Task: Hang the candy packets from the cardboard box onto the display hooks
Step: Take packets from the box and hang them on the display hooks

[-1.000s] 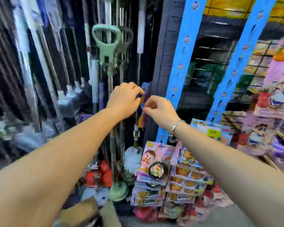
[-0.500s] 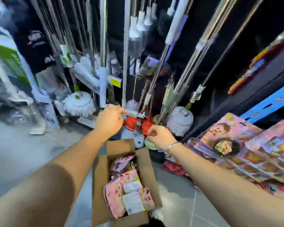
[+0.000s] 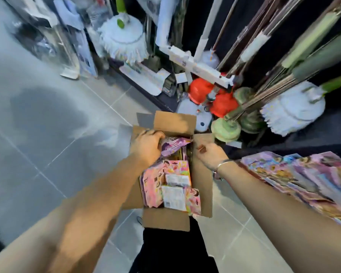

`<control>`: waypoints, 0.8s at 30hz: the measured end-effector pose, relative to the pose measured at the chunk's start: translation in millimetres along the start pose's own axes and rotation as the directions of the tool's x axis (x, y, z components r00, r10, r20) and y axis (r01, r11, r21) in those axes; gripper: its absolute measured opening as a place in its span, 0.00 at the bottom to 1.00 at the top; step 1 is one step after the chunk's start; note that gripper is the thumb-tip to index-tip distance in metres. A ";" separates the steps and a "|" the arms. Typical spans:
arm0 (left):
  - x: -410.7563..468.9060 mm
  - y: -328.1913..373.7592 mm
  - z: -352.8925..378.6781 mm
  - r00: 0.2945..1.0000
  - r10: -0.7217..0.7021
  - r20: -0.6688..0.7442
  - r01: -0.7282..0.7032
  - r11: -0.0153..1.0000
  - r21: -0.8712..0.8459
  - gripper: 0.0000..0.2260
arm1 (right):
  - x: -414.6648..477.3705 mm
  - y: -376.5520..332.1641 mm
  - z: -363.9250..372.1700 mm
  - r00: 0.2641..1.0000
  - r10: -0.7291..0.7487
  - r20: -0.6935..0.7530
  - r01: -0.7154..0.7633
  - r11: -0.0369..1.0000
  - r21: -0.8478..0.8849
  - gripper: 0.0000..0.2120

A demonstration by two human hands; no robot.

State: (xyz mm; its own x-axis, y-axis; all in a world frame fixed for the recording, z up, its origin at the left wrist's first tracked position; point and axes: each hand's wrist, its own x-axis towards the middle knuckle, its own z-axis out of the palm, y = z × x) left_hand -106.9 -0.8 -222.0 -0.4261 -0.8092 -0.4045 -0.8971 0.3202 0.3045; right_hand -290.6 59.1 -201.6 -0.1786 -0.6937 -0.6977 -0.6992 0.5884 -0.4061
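An open cardboard box [image 3: 167, 221] sits on the grey tiled floor below me, holding several pink and purple candy packets [image 3: 175, 184]. My left hand [image 3: 147, 146] reaches into the far end of the box, its fingers curled over a purple packet [image 3: 173, 147]. Above the box's right flap hovers my right hand [image 3: 209, 154], loosely curled with nothing in it and a silver bracelet on its wrist. Hung candy packets [image 3: 303, 178] fan out at the right edge. No display hooks can be made out.
Mops with white [image 3: 124, 40], red [image 3: 220, 103] and green [image 3: 225, 130] heads and many poles crowd the dark shelving just beyond the box. Grey tiled floor [image 3: 37, 134] spreads to the left. My dark trouser leg [image 3: 171, 251] is under the box's near flap.
The view swung down from the display rack to the box on the floor. Both hands dropped from hook height; the left went into the box onto a purple packet.
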 end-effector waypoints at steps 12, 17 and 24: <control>66.1 -42.7 198.6 0.950 -0.169 0.263 0.173 0.985 0.010 0.22 | 165.3 95.2 129.1 0.986 0.133 0.098 -0.134 0.991 0.002 0.16; 96.1 -44.0 249.2 0.955 -0.177 0.238 0.196 0.979 -0.059 0.27 | 214.6 103.1 169.1 0.968 0.227 0.108 -0.249 0.928 0.278 0.10; 104.3 -55.0 292.1 0.975 -0.222 0.010 0.222 0.972 -0.082 0.22 | 238.9 101.2 198.3 0.948 0.273 0.165 -0.309 0.656 0.688 0.14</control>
State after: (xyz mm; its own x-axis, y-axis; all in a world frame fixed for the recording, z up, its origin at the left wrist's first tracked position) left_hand -136.2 41.1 -532.8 -0.2176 -0.8551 -0.4705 -0.9565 0.0910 0.2771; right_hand -266.7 35.2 -526.4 -0.2461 -0.4285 -0.8694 0.0727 0.8863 -0.4574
